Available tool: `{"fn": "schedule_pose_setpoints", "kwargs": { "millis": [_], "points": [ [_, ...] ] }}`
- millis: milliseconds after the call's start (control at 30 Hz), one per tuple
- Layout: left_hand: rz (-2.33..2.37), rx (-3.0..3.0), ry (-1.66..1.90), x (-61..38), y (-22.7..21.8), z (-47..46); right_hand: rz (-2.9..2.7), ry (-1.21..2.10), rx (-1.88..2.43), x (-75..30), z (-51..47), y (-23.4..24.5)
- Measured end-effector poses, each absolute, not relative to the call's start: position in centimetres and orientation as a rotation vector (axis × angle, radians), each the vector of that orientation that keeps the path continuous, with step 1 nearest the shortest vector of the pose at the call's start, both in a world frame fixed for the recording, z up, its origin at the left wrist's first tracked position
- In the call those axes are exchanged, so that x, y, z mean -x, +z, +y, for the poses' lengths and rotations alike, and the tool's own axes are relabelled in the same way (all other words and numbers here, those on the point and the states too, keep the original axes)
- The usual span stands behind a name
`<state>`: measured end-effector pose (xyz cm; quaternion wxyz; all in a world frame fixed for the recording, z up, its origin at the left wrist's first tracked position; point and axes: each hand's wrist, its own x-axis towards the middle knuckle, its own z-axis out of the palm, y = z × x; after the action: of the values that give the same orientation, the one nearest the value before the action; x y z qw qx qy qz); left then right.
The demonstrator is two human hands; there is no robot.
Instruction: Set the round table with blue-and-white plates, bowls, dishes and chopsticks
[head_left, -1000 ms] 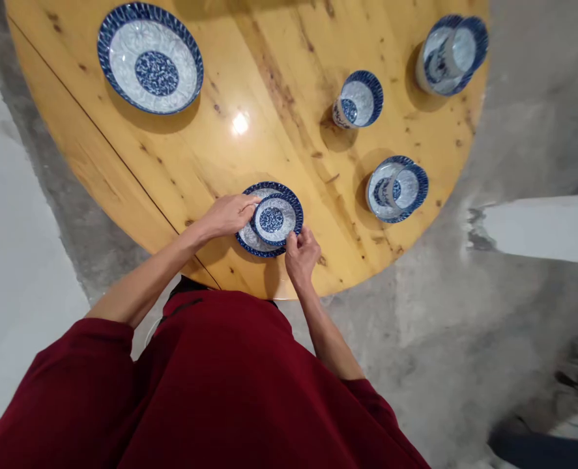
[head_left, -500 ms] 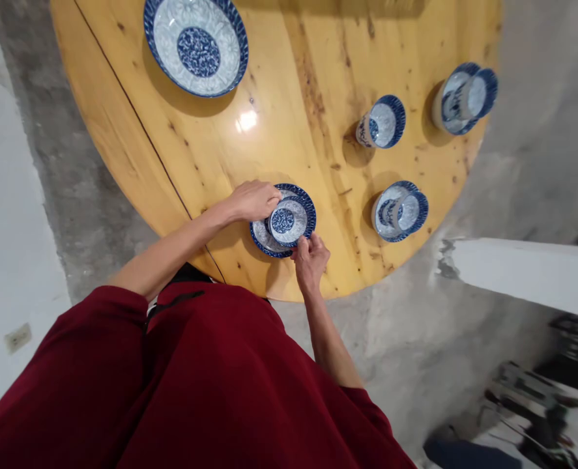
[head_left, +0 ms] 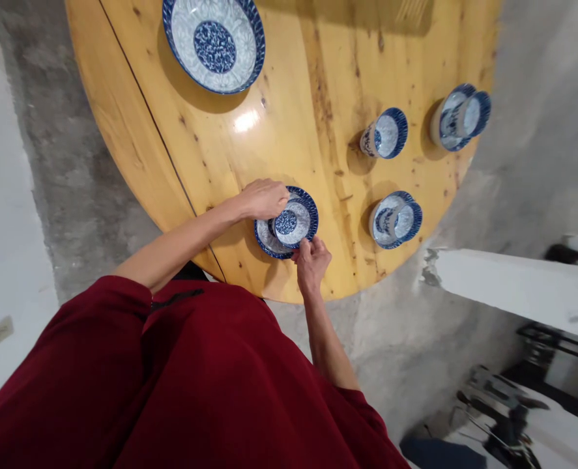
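In front of me a blue-and-white cup (head_left: pixel 289 225) stands inside a shallow dish (head_left: pixel 266 240) of the same pattern, near the table's front edge. My left hand (head_left: pixel 265 198) reaches over the dish from the left, its fingers curled closed at the cup's upper left rim; the fingertips are partly hidden. Below and to the right, my right hand (head_left: pixel 313 262) pinches the cup's near rim between thumb and fingers, close to the dish's edge.
On the round wooden table (head_left: pixel 298 150) a large patterned bowl (head_left: pixel 240 49) sits at the far left. A single cup (head_left: pixel 389 133) stands to the right, with two bowls holding cups, one nearer (head_left: pixel 384 225) and one farther (head_left: pixel 447 120). Behind the right edge is a white ledge (head_left: pixel 504 280).
The view has shifted slightly, so the table and dishes sit a little differently in the picture. Both hands remain at the cup, which stays inside the dish.
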<state>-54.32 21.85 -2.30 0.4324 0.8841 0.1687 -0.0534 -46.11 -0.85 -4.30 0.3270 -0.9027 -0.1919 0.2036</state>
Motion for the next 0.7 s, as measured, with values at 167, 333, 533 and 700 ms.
{"fn": "schedule_pose_setpoints", "kwargs": {
  "millis": [167, 333, 533, 700],
  "points": [
    [0.429, -2.223, -0.19, 54.6, -1.6, 22.3, -0.46, 0.563, 2.348, 46.3, -0.4, -4.5],
    [0.425, -2.246, -0.228, 55.0, -0.4, 23.4, -0.459, 0.523, 2.325, 45.9, 0.3, -3.9],
    [0.593, -2.175, -0.104, 54.9, -0.5, 25.1, -0.381, 0.296, 2.222, 38.2, 2.4, -2.1],
    [0.74, -2.03, -0.007, 54.2, -0.5, 24.9, -0.144, 0.381, 1.985, 28.9, 7.6, -2.9]
  ]
}}
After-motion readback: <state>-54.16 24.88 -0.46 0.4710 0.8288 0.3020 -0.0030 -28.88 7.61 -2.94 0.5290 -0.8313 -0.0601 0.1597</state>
